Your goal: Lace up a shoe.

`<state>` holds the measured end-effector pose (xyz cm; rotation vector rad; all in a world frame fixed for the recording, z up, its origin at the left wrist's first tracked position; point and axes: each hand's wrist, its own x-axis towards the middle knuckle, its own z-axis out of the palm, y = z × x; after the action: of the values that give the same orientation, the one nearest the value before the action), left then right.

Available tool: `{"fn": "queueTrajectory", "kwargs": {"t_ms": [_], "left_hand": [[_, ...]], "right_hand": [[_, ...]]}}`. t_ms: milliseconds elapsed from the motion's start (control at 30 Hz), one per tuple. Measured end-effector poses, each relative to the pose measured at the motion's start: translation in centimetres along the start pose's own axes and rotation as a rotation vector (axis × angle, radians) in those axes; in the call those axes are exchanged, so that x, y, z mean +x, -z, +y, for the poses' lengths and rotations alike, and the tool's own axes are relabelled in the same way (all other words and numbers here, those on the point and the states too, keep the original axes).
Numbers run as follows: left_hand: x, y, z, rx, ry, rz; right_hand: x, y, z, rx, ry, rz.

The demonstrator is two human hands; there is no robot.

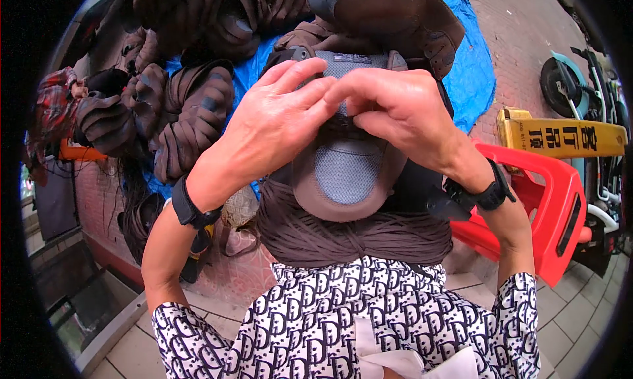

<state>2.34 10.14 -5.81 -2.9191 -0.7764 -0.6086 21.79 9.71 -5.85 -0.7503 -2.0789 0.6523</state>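
In front of my body is a shoe upper, brown with a grey mesh toe panel facing me. Over its middle, both my hands meet at the fingertips. My left hand rests on its left side, fingers bent over it and thumb hidden. My right hand is closed in a pinch at the upper's centre; what lies between those fingers is hidden. Across my lap, below the toe, lies a thick bundle of brown laces. Just beyond my hands another brown upper stands up.
Stacked brown uppers heap at the left and far side on a blue sheet. A red plastic stool stands by my right forearm, a yellow sign bar behind it. Parked bikes line the far right. A person in plaid is far left.
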Motion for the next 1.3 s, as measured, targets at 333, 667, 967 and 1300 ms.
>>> {"fn": "queueTrajectory", "kwargs": {"t_ms": [333,667,967,1300], "left_hand": [[0.0,-0.9,0.0,-0.037,-0.017,0.028],[0.7,0.2,0.7,-0.316,0.147,0.072],[0.6,-1.3,2.0,0.125,-0.094,-0.006],[1.1,-1.0,0.8,-0.187,0.150,0.167]], "right_hand": [[-1.6,3.0,1.9,-0.055,-0.069,-0.157],[-3.2,2.8,2.0,0.258,-0.414,-0.015],[-3.2,3.1,1.8,0.285,-0.468,-0.061],[-3.9,3.1,2.2,0.252,-0.416,-0.015]]}}
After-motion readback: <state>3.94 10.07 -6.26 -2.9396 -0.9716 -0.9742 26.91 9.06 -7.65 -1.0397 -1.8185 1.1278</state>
